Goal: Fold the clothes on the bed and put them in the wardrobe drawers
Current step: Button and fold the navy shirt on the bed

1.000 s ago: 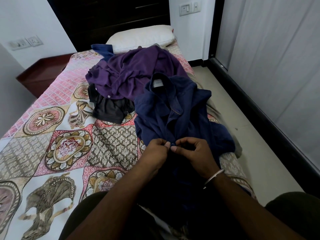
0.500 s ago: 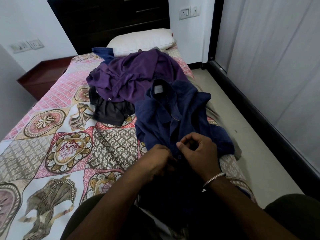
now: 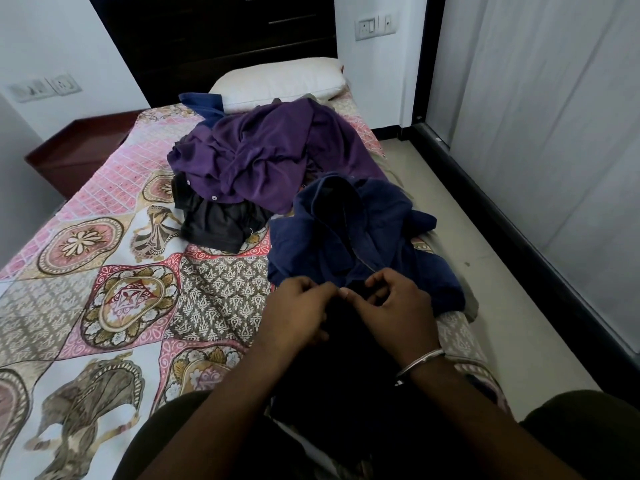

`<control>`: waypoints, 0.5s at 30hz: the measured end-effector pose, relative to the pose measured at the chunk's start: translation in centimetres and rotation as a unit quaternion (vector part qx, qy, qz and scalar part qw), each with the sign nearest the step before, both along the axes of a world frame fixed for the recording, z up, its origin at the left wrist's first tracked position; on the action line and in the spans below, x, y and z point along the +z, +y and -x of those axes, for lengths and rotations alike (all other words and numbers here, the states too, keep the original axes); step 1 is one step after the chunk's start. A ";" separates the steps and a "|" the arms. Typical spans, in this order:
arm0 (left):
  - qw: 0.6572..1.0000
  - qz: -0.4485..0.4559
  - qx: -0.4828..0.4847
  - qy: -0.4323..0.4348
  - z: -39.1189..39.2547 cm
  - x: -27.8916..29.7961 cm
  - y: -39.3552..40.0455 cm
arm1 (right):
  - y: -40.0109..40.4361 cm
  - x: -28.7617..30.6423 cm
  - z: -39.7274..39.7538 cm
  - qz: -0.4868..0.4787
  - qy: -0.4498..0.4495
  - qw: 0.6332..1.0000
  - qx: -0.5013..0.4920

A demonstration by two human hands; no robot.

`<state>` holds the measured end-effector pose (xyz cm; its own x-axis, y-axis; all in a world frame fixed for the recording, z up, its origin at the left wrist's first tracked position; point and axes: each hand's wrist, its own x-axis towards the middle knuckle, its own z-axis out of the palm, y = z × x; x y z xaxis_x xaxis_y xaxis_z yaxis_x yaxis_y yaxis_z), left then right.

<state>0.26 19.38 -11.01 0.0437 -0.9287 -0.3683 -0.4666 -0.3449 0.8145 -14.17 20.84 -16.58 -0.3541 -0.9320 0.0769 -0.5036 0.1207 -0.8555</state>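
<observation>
A navy blue shirt lies on the patterned bed, collar away from me, its lower part running under my arms. My left hand and my right hand meet at the shirt's front placket, fingertips pinching the fabric there. Behind it lies a crumpled purple garment. A black garment sticks out from under the purple one. A blue piece of cloth shows by the pillow.
A white pillow lies at the head of the bed before a dark headboard. A wooden bedside table stands left. Tiled floor and white sliding wardrobe doors are on the right.
The shirt's collar has flopped forward, hiding the label. My hands stay together at the placket, fingers shifting slightly.
</observation>
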 end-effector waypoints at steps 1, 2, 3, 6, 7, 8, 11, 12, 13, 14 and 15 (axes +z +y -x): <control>0.999 0.028 0.020 -0.007 -0.2 -0.4 -0.5 | 0.0 0.1 -0.1 0.002 0.005 1.000 0.000; 0.998 0.045 0.030 -0.012 -0.3 -0.9 -1.0 | 0.1 0.1 -0.2 0.003 0.012 1.000 -0.002; 0.998 0.053 0.033 -0.016 -0.2 -1.3 -1.4 | 0.1 0.2 -0.3 0.005 0.018 1.000 -0.002; 0.998 0.047 0.022 -0.042 -0.1 -2.7 -2.5 | 0.5 0.2 -0.5 0.031 0.057 0.997 0.031; 0.998 0.041 0.022 -0.044 0.0 -3.0 -2.6 | 0.5 0.1 -0.5 0.038 0.077 0.995 0.057; 0.998 0.037 0.021 -0.042 0.1 -3.1 -2.7 | 0.6 0.0 -0.5 0.041 0.096 0.991 0.085; 0.999 0.014 0.032 -0.008 0.2 -3.3 -2.9 | 0.5 -0.5 -0.7 0.051 0.119 0.984 0.120; 0.999 0.007 0.041 0.011 0.1 -3.4 -2.9 | 0.5 -0.6 -0.9 0.061 0.110 0.986 0.111; 0.998 0.002 0.050 0.031 0.0 -3.5 -2.9 | 0.5 -0.7 -1.0 0.075 0.093 0.988 0.093; 0.997 -0.003 0.056 0.048 0.0 -3.5 -2.9 | 0.5 -0.8 -1.0 0.090 0.074 0.991 0.070; 0.996 -0.006 0.060 0.062 0.0 -3.3 -2.9 | 0.5 -0.8 -1.0 0.107 0.057 0.992 0.046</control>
